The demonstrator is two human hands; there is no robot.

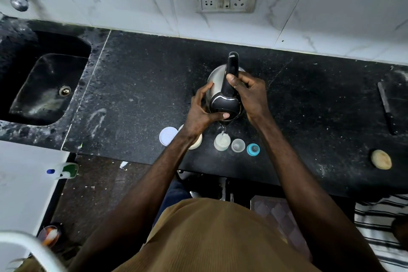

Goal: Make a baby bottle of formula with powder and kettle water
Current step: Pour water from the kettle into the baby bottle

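While the shiny steel kettle with the black lid and handle [223, 86] tips toward the person, a thin stream of water falls from its spout into the small clear baby bottle [221, 142]. The bottle stands upright on the black stone table [136, 86], close to the near edge and about halfway along it, right under the spout.

The right hand [250, 95] has its grip clamped round the black handle, with the thumb lying on top. The left hand [202, 108] holds the kettle's round side. Its fingers curl on the steel and its thumb presses on the black lid close to the spout, so that grip is clamped on the kettle too.

Under the left wrist stands a round cream tin [197, 142], partly hidden. Just beside it, toward the left edge, lies a flat white round lid [167, 136]. On the other side of the bottle sits a small clear cap shaped like a cup [238, 145]. Next to that is a blue ring with a teat [253, 149]. All of these sit in a row along the near edge.

Far off toward the right edge lie a knife with a black handle [385, 108] and a pale round lump [381, 159]. A dark sink [44, 86] is set in the left end of the table.
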